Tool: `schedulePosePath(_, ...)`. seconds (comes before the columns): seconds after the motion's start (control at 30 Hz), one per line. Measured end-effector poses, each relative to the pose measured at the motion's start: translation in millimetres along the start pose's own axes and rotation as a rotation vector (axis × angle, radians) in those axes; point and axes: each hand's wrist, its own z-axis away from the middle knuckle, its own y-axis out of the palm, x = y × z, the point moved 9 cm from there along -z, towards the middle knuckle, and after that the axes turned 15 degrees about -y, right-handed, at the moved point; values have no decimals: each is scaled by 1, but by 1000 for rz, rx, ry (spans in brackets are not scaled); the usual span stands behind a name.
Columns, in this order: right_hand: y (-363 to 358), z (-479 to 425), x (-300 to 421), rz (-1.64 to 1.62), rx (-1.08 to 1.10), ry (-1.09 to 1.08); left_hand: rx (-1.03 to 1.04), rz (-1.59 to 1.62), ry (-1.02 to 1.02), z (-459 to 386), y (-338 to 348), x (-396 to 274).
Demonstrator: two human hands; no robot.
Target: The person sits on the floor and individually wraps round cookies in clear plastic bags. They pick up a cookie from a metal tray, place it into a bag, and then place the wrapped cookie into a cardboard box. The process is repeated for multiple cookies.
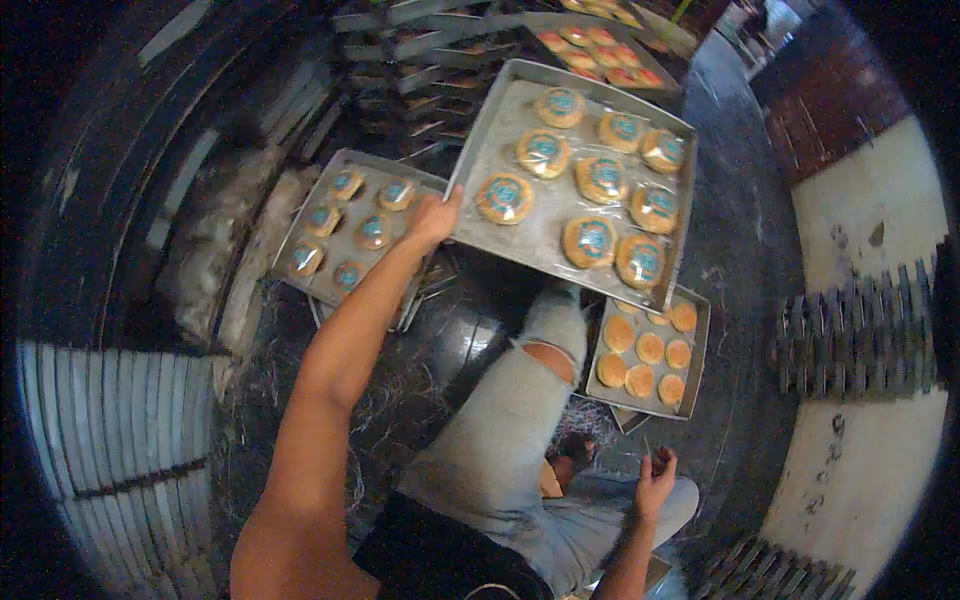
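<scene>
My left hand (437,216) grips the left side of a metal baking tray (517,251), which is held up and tilted before me. Several round buns (544,153) with blue printing on top, apparently in clear plastic wrap, lie spread over it. Behind my left forearm, a second tray (382,161) carries more buns (373,231) of the same look. My right hand (654,489) is above my bent knee, its fingers around a small dark object (661,460) too blurred to name. Plain golden buns (649,348) sit on a lower tray (697,352) at the right.
At the back, another tray (660,84) holds buns with red on top. Racks with slanted slats (420,82) stand behind it. Pale strands litter the dark floor (405,409). Corrugated metal sheeting (127,420) is at the left, and pale panels (847,472) at the right.
</scene>
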Motion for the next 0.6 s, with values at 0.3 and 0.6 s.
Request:
schedulePosePath(0.3, 26, 14, 5, 17, 137, 17, -436, -60, -544, -21, -149, 324)
schedulePosePath(0.6, 39, 13, -4, 204, 301, 18, -242, 233, -673, -25, -137, 424)
